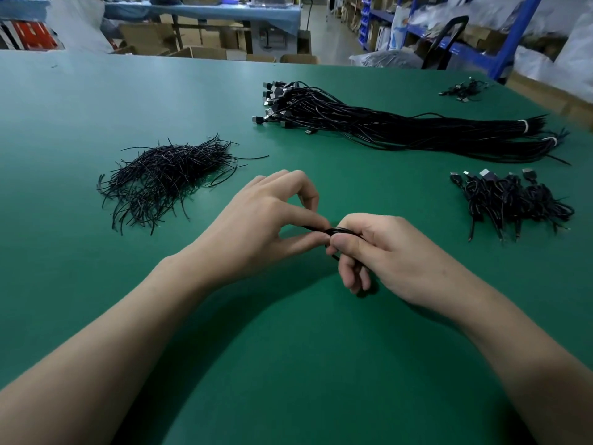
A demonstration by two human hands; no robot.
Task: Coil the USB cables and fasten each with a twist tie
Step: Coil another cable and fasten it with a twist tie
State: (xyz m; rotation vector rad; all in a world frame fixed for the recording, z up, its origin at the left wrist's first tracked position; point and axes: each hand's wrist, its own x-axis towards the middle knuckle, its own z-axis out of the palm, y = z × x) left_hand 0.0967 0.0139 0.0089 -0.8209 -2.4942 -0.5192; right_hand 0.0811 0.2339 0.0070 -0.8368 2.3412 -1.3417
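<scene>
My right hand (pixel 385 252) grips a coiled black USB cable (pixel 341 231) just above the green table (pixel 288 348); most of the coil is hidden inside the fist. My left hand (pixel 263 220) meets it from the left and pinches a thin black strand at the coil between thumb and forefinger. A loose heap of black twist ties (pixel 167 181) lies to the far left. A long bundle of uncoiled USB cables (pixel 385 123), bound with white bands at its right end, stretches across the back. Coiled cables are piled (pixel 513 200) at the right.
A small cluster of cables (pixel 465 89) sits at the far right corner of the table. Beyond the table's far edge stand cardboard boxes (pixel 199 53), blue shelving (pixel 507 36) and another blue-covered table (pixel 205 11).
</scene>
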